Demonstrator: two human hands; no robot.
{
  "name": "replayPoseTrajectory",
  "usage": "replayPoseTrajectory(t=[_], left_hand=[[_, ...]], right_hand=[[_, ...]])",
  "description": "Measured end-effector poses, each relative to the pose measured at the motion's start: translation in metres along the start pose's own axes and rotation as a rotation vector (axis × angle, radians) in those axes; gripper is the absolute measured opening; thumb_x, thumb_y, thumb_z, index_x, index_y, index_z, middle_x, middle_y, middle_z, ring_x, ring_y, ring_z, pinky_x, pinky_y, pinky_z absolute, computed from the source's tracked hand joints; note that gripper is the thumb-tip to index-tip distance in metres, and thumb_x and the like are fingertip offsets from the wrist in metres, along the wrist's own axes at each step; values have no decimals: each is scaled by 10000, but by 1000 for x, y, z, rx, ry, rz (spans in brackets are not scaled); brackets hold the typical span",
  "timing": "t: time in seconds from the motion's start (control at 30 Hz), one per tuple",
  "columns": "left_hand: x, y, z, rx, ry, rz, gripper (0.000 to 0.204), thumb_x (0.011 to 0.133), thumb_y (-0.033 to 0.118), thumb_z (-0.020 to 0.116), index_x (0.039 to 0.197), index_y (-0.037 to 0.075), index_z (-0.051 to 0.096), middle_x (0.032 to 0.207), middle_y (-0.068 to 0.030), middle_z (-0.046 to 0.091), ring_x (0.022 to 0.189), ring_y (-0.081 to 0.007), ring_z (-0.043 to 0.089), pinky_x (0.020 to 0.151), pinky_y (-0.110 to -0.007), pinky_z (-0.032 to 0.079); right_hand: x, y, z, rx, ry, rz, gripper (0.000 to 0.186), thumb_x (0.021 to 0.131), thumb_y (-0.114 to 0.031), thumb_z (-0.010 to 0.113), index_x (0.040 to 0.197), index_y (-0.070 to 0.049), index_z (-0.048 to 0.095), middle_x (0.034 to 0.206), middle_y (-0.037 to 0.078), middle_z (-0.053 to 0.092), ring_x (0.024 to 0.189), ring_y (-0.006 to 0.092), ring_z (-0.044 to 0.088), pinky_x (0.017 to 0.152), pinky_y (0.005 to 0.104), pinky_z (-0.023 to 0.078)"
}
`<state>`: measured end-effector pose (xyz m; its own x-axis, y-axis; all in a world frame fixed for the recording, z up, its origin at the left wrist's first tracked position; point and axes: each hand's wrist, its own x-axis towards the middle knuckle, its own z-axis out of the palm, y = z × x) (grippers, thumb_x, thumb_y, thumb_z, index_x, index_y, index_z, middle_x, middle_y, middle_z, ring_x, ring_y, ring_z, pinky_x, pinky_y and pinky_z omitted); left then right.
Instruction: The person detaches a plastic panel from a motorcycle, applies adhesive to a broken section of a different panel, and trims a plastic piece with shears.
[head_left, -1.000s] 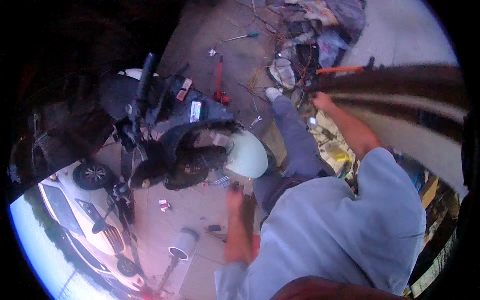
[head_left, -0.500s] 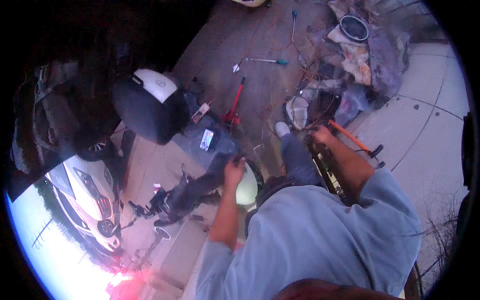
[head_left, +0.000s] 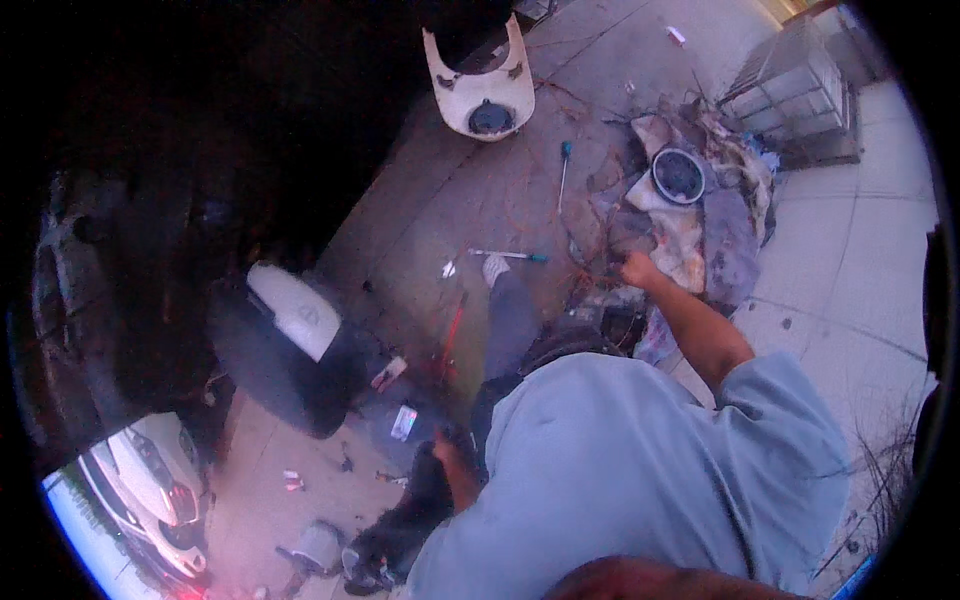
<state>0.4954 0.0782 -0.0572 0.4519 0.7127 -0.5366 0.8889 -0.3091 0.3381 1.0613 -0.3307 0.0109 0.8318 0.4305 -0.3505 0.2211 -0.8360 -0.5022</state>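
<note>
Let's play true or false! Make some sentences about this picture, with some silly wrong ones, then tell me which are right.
1. The right hand is higher up in the picture than the left hand. True.
2. The person's shirt is bright red. False: the shirt is a pale blue-grey.
3. A round grey thing with a pale rim lies on the heap of cloth. True.
4. The U-shaped panel is bright green. False: the U-shaped panel is whitish.
5. A long tool with a teal end lies by the person's shoe. True.
</note>
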Motion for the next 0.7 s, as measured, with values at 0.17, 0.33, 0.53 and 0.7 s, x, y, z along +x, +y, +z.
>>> replayPoseTrajectory(t=[0.17, 0.33, 0.53, 0.7], left_hand=[[58, 10, 23, 202, 90, 274, 327, 822, 326, 693, 1047, 90, 669, 988, -110, 688, 891, -269, 670, 758, -429, 551], [28, 151, -73, 232, -71, -169, 430, 745, 275, 756, 1104, 55, 668, 1089, -171, 679, 953, -301, 659, 793, -410, 539], [-3, 253, -57, -142, 69, -470, 401, 776, 236, 723, 1113, 28, 665, 1077, -176, 681, 915, -282, 669, 752, -426, 546], [18, 417, 2, -553, 76, -951, 370, 810, 232, 692, 1114, 22, 660, 1067, -159, 675, 918, -265, 652, 766, -414, 532]], right_hand=[[167, 53, 7, -44, -350, 162, 459, 819, -352, 613, 1100, 7, 664, 994, 261, 691, 965, 398, 669, 814, 443, 521], [316, 123, 30, -533, -296, -480, 228, 822, -204, 630, 1005, -88, 701, 939, 181, 694, 911, 332, 667, 720, 442, 538], [551, 94, 48, 146, -292, 577, 312, 807, -297, 706, 1033, -82, 708, 814, 115, 660, 767, 250, 656, 646, 420, 496], [717, 189, 127, 518, -26, 623, 640, 729, -231, 783, 1298, -44, 559, 992, 112, 697, 826, 239, 666, 671, 355, 517]])
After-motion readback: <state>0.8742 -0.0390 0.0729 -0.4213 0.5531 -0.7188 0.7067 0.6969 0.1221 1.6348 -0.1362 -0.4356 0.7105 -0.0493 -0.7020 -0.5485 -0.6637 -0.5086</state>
